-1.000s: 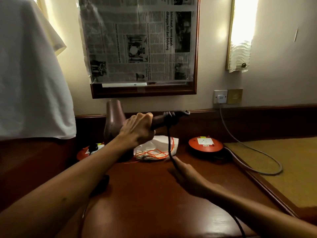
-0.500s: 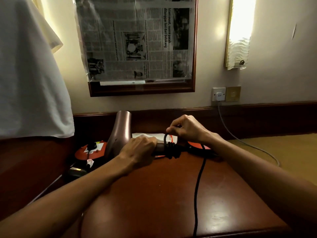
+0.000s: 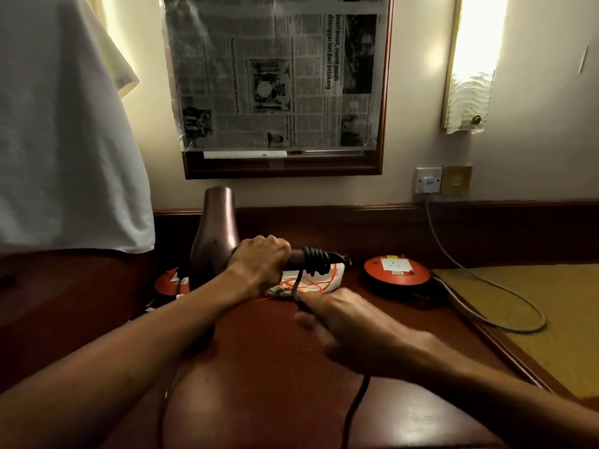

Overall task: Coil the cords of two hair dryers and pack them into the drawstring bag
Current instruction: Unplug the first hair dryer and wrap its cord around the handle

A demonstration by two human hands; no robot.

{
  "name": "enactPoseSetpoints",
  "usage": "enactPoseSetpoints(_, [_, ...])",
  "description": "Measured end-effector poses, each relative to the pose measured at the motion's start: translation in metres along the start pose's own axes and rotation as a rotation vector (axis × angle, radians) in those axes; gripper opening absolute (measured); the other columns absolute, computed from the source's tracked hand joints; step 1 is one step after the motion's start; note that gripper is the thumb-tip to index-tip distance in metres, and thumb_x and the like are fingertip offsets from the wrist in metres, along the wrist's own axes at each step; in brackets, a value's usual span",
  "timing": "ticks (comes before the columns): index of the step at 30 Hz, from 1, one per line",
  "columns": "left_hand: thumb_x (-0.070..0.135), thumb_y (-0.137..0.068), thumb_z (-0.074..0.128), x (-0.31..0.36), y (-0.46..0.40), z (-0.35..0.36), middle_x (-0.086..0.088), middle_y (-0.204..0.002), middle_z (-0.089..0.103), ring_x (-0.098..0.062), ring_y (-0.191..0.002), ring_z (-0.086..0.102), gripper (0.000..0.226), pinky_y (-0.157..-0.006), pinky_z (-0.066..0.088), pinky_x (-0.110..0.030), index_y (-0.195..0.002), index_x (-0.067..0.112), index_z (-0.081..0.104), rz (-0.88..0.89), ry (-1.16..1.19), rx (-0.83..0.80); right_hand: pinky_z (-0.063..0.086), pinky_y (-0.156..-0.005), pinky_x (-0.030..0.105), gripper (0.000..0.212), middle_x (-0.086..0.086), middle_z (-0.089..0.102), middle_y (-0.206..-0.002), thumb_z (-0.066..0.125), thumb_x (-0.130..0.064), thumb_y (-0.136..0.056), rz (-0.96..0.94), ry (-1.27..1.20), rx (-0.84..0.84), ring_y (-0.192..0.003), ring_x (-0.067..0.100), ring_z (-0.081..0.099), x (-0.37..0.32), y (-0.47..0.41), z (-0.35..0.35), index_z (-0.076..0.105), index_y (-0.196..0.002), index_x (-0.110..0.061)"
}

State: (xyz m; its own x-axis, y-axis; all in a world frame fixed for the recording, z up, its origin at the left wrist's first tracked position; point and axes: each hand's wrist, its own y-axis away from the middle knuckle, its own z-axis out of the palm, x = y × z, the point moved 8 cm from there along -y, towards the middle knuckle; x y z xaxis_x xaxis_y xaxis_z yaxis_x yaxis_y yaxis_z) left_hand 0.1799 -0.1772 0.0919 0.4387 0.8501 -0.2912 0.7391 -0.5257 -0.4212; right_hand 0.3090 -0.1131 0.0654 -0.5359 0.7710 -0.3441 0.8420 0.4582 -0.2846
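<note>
My left hand (image 3: 259, 264) grips the handle of a brown hair dryer (image 3: 215, 234), held above the desk with its barrel pointing up. Several turns of its black cord (image 3: 316, 260) are wound around the handle's end. From there the cord drops into my right hand (image 3: 337, 314), which pinches it just below the handle, then trails toward me over the desk. Behind the handle lies a white drawstring bag (image 3: 335, 277) with an orange string. A second hair dryer is not clearly visible.
Two round orange-red socket units sit on the wooden desk (image 3: 275, 384), one at right (image 3: 397, 270) with a grey cable (image 3: 505, 286) to the wall outlet (image 3: 428, 180), one at left (image 3: 168, 281) behind the dryer. White cloth (image 3: 64, 124) hangs at left. A newspaper-covered mirror (image 3: 278, 76) is ahead.
My right hand came down from above the handle to below it, pulling the cord around; one more turn sits on the handle. The dryer rose slightly.
</note>
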Motion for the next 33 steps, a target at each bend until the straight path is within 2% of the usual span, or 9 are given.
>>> enactPoseSetpoints(4, [0.025,-0.086,0.056,0.016,0.012,0.006,-0.011,-0.108,0.064,-0.033,-0.098,0.062,0.027,-0.074,0.048,-0.038,-0.109,0.010,0.057,0.083,0.006,-0.048,0.049,-0.065,0.034,0.020,0.003,0.070,-0.079,0.057,-0.025,-0.092,0.050,0.088,0.314,-0.072,0.021,0.062,0.013,-0.038,-0.096,0.071,-0.085,-0.012])
enactPoseSetpoints(9, [0.018,-0.083,0.054,0.025,0.023,-0.003,-0.011,-0.100,0.066,-0.033,-0.089,0.065,0.022,-0.066,0.045,-0.037,-0.104,0.011,0.056,0.147,0.125,0.089,0.052,-0.068,0.032,0.021,0.002,0.072,-0.075,0.064,-0.029,-0.087,0.234,0.022,0.398,-0.073,0.017,0.066,0.097,-0.072,-0.107,0.077,-0.078,-0.014])
enactPoseSetpoints(14, [0.018,-0.082,0.058,0.027,0.019,-0.025,-0.007,-0.085,0.066,-0.028,-0.070,0.064,0.014,-0.055,0.037,-0.031,-0.093,0.012,0.052,0.185,0.175,0.184,0.044,-0.061,0.027,0.021,0.006,0.071,-0.088,0.060,-0.021,-0.094,0.377,-0.081,0.212,-0.079,0.014,0.055,0.145,-0.066,-0.037,0.074,-0.100,-0.006])
enactPoseSetpoints(16, [0.015,-0.082,0.059,0.021,0.014,-0.029,-0.005,-0.082,0.062,-0.020,-0.062,0.055,0.015,-0.055,0.037,-0.028,-0.094,0.011,0.052,0.157,0.197,0.169,0.038,-0.057,0.022,0.026,-0.008,0.060,-0.072,0.051,-0.021,-0.098,0.389,-0.177,0.180,-0.074,0.010,0.052,0.139,-0.048,-0.002,0.069,-0.104,-0.003])
enactPoseSetpoints(18, [0.015,-0.080,0.061,0.013,0.009,-0.026,-0.006,-0.082,0.061,-0.019,-0.063,0.050,0.018,-0.057,0.040,-0.029,-0.095,0.010,0.053,0.096,0.211,0.142,0.035,-0.050,0.020,0.030,-0.013,0.055,-0.052,0.046,-0.032,-0.100,0.328,-0.325,0.235,-0.049,-0.002,0.050,0.119,-0.026,0.021,0.068,-0.102,-0.012])
enactPoseSetpoints(22, [0.019,-0.081,0.062,-0.002,0.000,-0.011,-0.007,-0.090,0.062,-0.024,-0.075,0.059,0.019,-0.066,0.051,-0.037,-0.096,0.013,0.053,-0.039,0.268,0.054,0.048,-0.042,0.025,0.022,0.001,0.058,-0.067,0.047,-0.035,-0.099,0.302,-0.420,0.048,-0.045,0.010,0.054,0.079,0.014,0.052,0.045,-0.120,-0.030])
enactPoseSetpoints(25, [0.019,-0.084,0.058,0.006,0.002,0.002,-0.010,-0.102,0.062,-0.029,-0.089,0.060,0.023,-0.076,0.052,-0.040,-0.106,0.013,0.054,-0.022,0.142,-0.013,0.049,-0.047,0.027,0.008,0.000,0.056,-0.066,0.049,-0.026,-0.099,0.262,-0.420,-0.099,-0.049,0.013,0.058,0.051,0.027,0.046,0.053,-0.099,-0.019])
enactPoseSetpoints(28, [0.026,-0.092,0.052,0.035,0.016,0.014,-0.010,-0.109,0.061,-0.032,-0.101,0.061,0.027,-0.079,0.049,-0.042,-0.117,0.020,0.056,0.139,0.012,-0.073,0.038,-0.049,0.033,0.033,-0.005,0.049,-0.055,0.052,-0.024,-0.096,0.209,-0.196,0.000,-0.046,0.008,0.044,0.033,0.006,0.008,0.054,-0.065,-0.016])
enactPoseSetpoints(33, [0.012,-0.089,0.050,0.044,0.019,0.019,-0.010,-0.096,0.065,-0.028,-0.084,0.066,0.023,-0.067,0.049,-0.037,-0.108,0.010,0.062,0.235,-0.016,-0.096,0.041,-0.045,0.017,0.032,-0.002,0.063,-0.051,0.059,-0.022,-0.093,0.282,-0.260,0.203,-0.045,0.005,0.053,0.052,-0.030,-0.066,0.073,-0.070,-0.005])
